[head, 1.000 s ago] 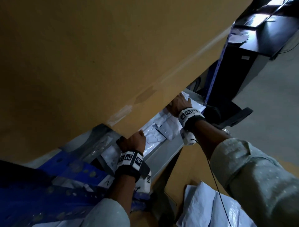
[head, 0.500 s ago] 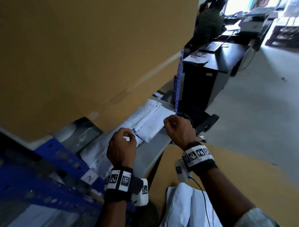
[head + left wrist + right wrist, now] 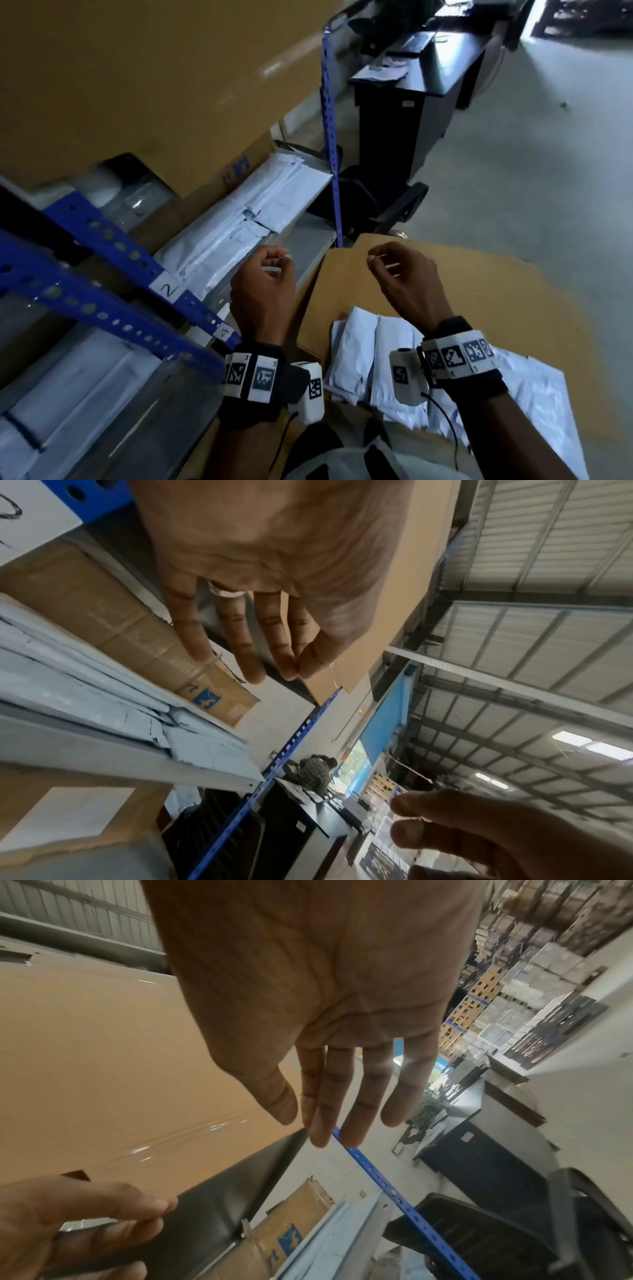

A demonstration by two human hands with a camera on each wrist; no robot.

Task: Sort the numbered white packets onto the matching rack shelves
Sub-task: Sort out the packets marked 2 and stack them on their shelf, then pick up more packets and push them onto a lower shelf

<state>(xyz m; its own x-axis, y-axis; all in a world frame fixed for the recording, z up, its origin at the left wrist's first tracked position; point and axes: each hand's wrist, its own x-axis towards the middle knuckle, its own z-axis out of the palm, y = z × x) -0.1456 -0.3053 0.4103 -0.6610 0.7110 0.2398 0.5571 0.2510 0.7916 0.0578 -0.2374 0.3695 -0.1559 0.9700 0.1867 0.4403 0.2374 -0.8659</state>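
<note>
A stack of white packets (image 3: 246, 219) lies on the grey rack shelf (image 3: 301, 250) above the blue beam's paper label "2" (image 3: 166, 290). A second label, "4" (image 3: 224, 331), marks the beam below, where more packets (image 3: 68, 394) lie. Several loose white packets (image 3: 373, 359) are piled on a cardboard sheet (image 3: 496, 291) in front of me. My left hand (image 3: 274, 265) hovers by the shelf's front edge, fingers loosely curled and holding nothing. My right hand (image 3: 380, 260) hangs over the cardboard, also empty. The wrist views show both palms bare, left hand (image 3: 260, 642) and right hand (image 3: 342, 1096).
A large cardboard box (image 3: 137, 68) fills the shelf above. A blue perforated upright (image 3: 330, 137) stands at the rack's right end, with a black chair (image 3: 376, 205) and a black desk (image 3: 428, 78) beyond it. Bare grey floor (image 3: 531, 188) stretches to the right.
Both hands have drawn back from the packet stack on the shelf toward me and now hang empty in front of the rack. The head view has swung up and right.
</note>
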